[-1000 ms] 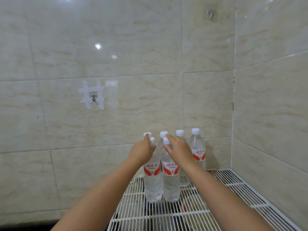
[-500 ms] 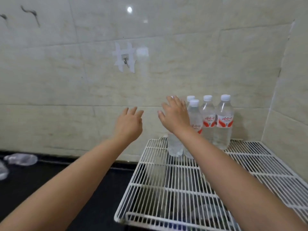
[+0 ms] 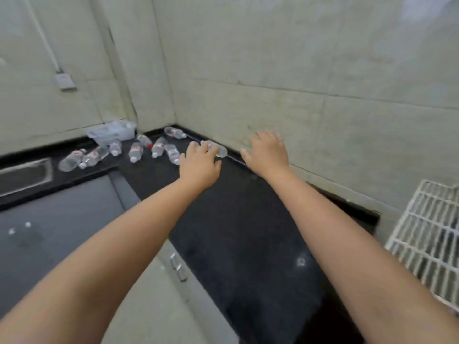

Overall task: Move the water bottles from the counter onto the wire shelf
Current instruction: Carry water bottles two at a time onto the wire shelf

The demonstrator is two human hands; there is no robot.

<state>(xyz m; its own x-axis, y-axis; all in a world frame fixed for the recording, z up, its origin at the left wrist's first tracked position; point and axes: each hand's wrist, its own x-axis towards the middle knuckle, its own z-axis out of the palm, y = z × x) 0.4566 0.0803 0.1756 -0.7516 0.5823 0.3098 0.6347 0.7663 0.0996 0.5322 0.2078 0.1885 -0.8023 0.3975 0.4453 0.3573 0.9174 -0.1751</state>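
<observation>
Both arms reach out over the black tabletop (image 3: 223, 219); the left hand (image 3: 200, 165) hovers at a lying bottle (image 3: 216, 148) by the wall, fingers apart, contact unclear; the right hand (image 3: 267, 151) is spread and empty; more bottles (image 3: 135, 151) lie at ten o'clock; the wire shelf (image 3: 427, 227) sits at three o'clock; a round bottle on its side could roll away from a hasty grab.

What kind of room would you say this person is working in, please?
Most likely a kitchen: a black counter runs along tiled walls, a recessed steel sink sits at its far left, and cabinet doors with metal handles lie below.
</observation>
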